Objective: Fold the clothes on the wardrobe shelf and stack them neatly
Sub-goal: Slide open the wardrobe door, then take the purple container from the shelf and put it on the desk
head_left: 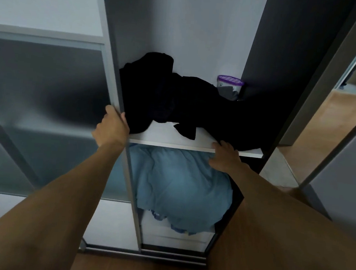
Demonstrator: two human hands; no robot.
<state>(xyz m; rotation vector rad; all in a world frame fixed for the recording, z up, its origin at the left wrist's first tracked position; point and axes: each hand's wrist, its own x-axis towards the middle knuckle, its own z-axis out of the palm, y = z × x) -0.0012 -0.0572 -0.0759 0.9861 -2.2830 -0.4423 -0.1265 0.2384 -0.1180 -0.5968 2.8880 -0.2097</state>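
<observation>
A heap of unfolded black clothes (175,98) lies across the white wardrobe shelf (162,137), spilling from the back left to the right front. My left hand (111,128) grips the edge of the sliding door frame (112,67) beside the heap's left end. My right hand (226,157) rests on the shelf's front edge with fingers stretched out, their tips touching the black cloth at the right.
A purple-lidded container (230,84) stands at the back right of the shelf. Below the shelf a bulky light-blue bedding bundle (181,187) fills the compartment over white drawers (176,238). A frosted sliding door (44,108) is at left, wooden floor at right.
</observation>
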